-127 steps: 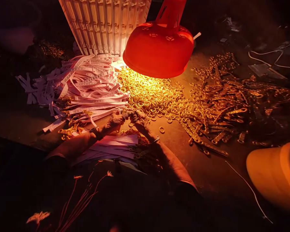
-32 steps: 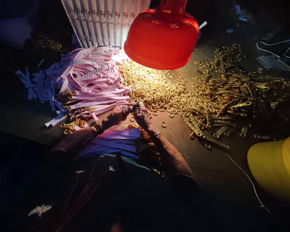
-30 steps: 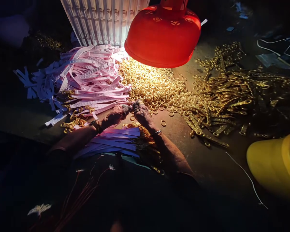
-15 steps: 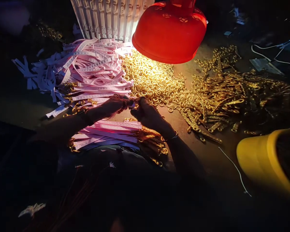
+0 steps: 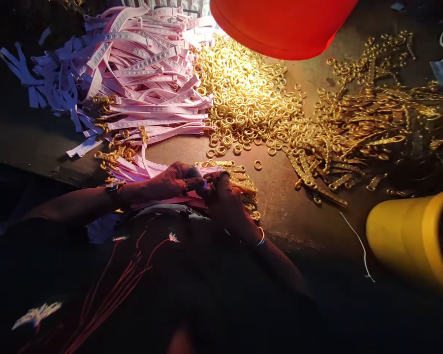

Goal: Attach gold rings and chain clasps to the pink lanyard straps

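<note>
My left hand (image 5: 166, 182) and my right hand (image 5: 225, 201) meet at the fingertips and pinch a small item between them, too small to make out. Beneath them lies a bunch of pink studded strips (image 5: 136, 169), with brass links (image 5: 243, 184) just beyond my right hand. A larger heap of pink strips (image 5: 143, 83) spreads up the left, and a mound of brass rings (image 5: 243, 93) lies beyond my hands. A single loose brass ring (image 5: 257, 165) rests apart from the mound. Tangled gold metal links (image 5: 369, 123) cover the right side.
A red plastic basin (image 5: 280, 24) hangs at the top, glowing from the light beneath it. A yellow bucket (image 5: 402, 236) stands at the lower right, with a thin white wire (image 5: 358, 243) in front of it. The work surface's front edge (image 5: 310, 241) runs into dark cloth (image 5: 133, 280) below.
The view has tipped down, so the piles sit higher in the frame. My hands have dropped toward the front edge, over the strips. Their fingertips stay together.
</note>
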